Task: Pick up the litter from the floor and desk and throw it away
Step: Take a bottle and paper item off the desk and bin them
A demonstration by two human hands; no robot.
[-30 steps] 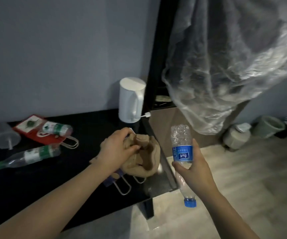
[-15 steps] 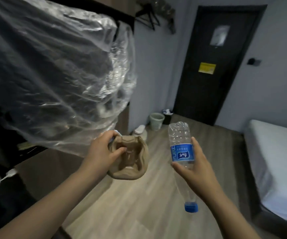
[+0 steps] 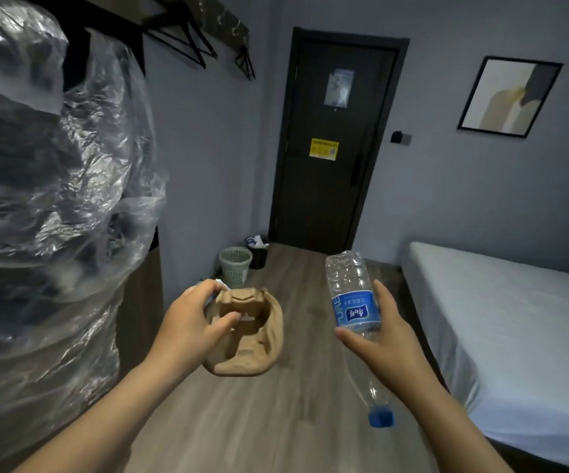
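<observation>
A grey-brown plank floor (image 3: pixel 276 425) carries a pale perforated bin (image 3: pixel 235 268) by the left wall. Just behind it stands a dark bin (image 3: pixel 260 257), seemingly stuffed with scraps. A white-sheeted bed (image 3: pixel 522 322) stands at the right.

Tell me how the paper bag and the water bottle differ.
The paper bag is brown, opaque and crumpled; the water bottle is clear with a blue label. The left hand pinches the bag; the right hand grips the bottle cap down. Both are held in midair.
</observation>
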